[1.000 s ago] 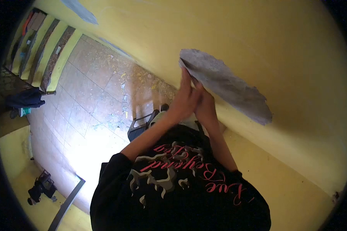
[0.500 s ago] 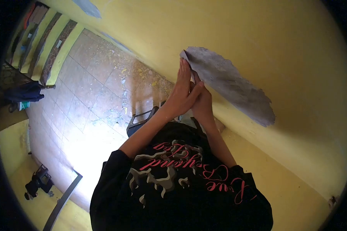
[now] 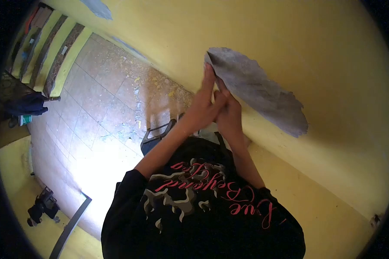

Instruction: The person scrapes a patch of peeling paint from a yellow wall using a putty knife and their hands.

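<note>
My left hand lies against a thin flat tool that looks like a scraper, fingers pressed together and pointing up along it, thumb across my right hand. My right hand is closed round the tool's lower part, mostly hidden between the hands. The tool's edge meets the yellow wall at the upper left end of a long grey patch with a ragged outline. My two hands touch each other.
Behind my hands stands a dark chair on the tiled floor, with flakes scattered along the wall's foot. Striped steps rise at the upper left. Dark cloth hangs at the left. A second grey patch marks the wall.
My left fingers have shifted slightly and look less spread along the tool. The tool's upper end now lies closer to the wall. The view has shifted a little.
</note>
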Tool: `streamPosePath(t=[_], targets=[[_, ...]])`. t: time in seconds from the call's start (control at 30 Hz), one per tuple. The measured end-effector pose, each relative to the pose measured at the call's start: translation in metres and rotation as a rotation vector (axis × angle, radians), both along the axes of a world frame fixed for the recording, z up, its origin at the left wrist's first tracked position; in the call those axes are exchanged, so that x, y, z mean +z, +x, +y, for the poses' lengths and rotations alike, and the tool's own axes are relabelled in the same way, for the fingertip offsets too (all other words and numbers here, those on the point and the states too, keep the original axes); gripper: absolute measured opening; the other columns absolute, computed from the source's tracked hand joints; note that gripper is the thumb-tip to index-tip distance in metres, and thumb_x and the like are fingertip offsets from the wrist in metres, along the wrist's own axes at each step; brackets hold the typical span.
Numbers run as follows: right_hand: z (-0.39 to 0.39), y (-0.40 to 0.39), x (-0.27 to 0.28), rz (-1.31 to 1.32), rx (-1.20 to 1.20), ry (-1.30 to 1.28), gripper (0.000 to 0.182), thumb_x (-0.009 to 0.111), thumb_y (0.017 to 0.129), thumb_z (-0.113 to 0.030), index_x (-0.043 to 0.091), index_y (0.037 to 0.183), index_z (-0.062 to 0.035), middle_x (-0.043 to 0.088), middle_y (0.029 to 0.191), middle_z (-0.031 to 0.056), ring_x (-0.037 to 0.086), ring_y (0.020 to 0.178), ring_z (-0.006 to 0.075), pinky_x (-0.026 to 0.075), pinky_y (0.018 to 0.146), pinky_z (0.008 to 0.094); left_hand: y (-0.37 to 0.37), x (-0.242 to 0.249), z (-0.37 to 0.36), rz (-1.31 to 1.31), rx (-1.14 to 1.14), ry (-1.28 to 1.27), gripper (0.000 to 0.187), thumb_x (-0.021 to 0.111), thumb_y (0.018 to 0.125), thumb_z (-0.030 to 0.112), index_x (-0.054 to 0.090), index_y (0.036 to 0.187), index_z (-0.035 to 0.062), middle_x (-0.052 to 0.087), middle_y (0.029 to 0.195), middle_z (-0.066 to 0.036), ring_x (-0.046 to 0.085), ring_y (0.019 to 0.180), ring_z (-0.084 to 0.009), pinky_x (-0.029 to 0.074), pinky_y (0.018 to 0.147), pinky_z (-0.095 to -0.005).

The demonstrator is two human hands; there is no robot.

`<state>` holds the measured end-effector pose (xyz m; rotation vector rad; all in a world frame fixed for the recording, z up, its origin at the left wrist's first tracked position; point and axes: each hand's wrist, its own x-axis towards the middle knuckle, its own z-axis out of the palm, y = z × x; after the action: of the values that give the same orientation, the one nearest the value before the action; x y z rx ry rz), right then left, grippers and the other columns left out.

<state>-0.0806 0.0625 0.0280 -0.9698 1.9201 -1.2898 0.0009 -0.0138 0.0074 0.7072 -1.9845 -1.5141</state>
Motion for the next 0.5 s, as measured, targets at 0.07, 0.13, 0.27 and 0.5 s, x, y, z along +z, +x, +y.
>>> streamPosePath(t=[0.07, 0.13, 0.27, 0.5], targets=[[0.004, 0.002, 0.000, 0.042, 0.038, 0.039, 0.046, 0.044, 0.096, -0.003, 0.042, 0.142, -0.0011, 0.059, 0.131, 0.0130, 0.050, 0.079, 0.0099, 0.045, 0.070, 0.0253, 0.005, 0.003, 0.001, -0.018, 0.014, 0.105, 0.075, 0.050, 0.097, 0.021, 0.005, 0.151, -0.0043, 0.006, 0.157, -0.028, 0.008, 0.147, -0.0337, 0.015, 0.117, -0.0383], [0.011, 0.003, 0.007, 0.105, 0.043, -0.037, 0.045, 0.043, 0.099, -0.006, 0.041, 0.143, -0.0005, 0.059, 0.129, 0.0094, 0.048, 0.078, 0.0082, 0.044, 0.066, 0.0245, 0.009, 0.008, -0.001, -0.006, -0.044, -0.178, 0.076, 0.051, 0.096, 0.020, 0.005, 0.150, -0.0066, 0.009, 0.156, -0.029, 0.011, 0.146, -0.0350, 0.016, 0.117, -0.0381], [0.007, 0.000, 0.013, -0.054, -0.061, -0.012, 0.044, 0.043, 0.100, -0.007, 0.040, 0.143, 0.0010, 0.058, 0.125, 0.0051, 0.047, 0.079, 0.0063, 0.043, 0.065, 0.0219, -0.001, 0.017, -0.001, 0.015, -0.044, -0.113, 0.080, 0.055, 0.095, 0.024, 0.006, 0.147, -0.0121, 0.006, 0.154, -0.035, 0.005, 0.145, -0.0426, 0.012, 0.118, -0.0427], [0.007, -0.002, 0.017, 0.020, -0.021, 0.030, 0.047, 0.045, 0.096, -0.010, 0.041, 0.143, -0.0057, 0.063, 0.109, 0.0246, 0.064, 0.100, 0.0273, 0.046, 0.089, 0.0333, 0.002, 0.017, -0.002, 0.018, -0.018, -0.221, 0.075, 0.051, 0.095, 0.018, 0.006, 0.150, -0.0053, 0.014, 0.154, -0.031, 0.021, 0.144, -0.0378, 0.023, 0.114, -0.0393]])
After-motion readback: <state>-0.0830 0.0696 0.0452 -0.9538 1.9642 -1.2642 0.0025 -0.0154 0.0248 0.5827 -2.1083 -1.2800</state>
